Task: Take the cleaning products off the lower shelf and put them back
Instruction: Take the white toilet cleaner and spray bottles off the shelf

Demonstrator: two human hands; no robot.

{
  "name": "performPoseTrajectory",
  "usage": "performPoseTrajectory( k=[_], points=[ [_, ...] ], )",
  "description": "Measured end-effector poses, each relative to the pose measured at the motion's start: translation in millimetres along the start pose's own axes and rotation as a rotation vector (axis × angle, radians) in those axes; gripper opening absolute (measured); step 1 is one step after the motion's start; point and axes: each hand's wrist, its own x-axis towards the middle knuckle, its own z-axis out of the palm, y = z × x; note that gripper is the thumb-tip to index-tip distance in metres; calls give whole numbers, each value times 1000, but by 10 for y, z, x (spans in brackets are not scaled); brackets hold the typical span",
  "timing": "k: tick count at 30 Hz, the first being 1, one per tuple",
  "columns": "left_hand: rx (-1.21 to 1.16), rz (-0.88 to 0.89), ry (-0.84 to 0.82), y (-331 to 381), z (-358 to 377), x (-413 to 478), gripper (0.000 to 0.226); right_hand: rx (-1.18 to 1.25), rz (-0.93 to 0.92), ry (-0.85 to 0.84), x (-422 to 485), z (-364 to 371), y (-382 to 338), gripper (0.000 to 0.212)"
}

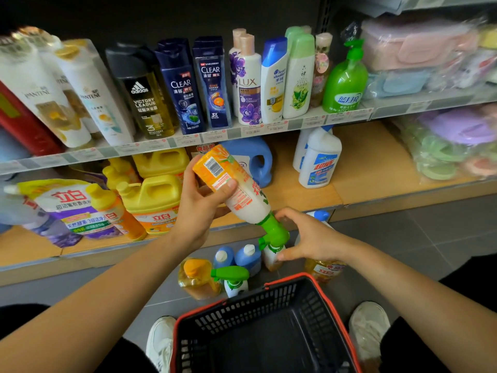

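Spray bottle [236, 184] in air before lower shelf [376, 162]. Long axis diagonal: base up-left, green trigger head [274, 232] pointing down-right. Left hand [201, 208] wraps its middle, thumb covering label. Right hand [306, 238] beside trigger, loosely curved, holding nothing, hiding floor bottles [236, 265] behind.

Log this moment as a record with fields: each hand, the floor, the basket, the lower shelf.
left hand: grips a spray bottle, tilted, green trigger end down
right hand: fingers spread, low over the floor bottles, gripping nothing that shows
floor: blue bottles, yellow bottle and second spray stand between shelf and basket
basket: black, red rim, nothing visible inside
lower shelf: holds yellow jugs, blue jug, white bottles
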Motion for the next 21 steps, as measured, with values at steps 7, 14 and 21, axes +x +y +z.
performPoseTrajectory(
  k=[7, 14, 21],
  points=[
    [-133, -262, 78, -4, -159, 108, 53, 316, -80, 159, -27, -46, -15, 43],
    [153, -530, 113, -207, -251, 27, 22, 280, -146, 422, 0, -330, -84, 42],
    [629, -612, -226, -485, -283, -76, 18, 188, -199, 389, -14, -618, -244, 27]
  ],
)
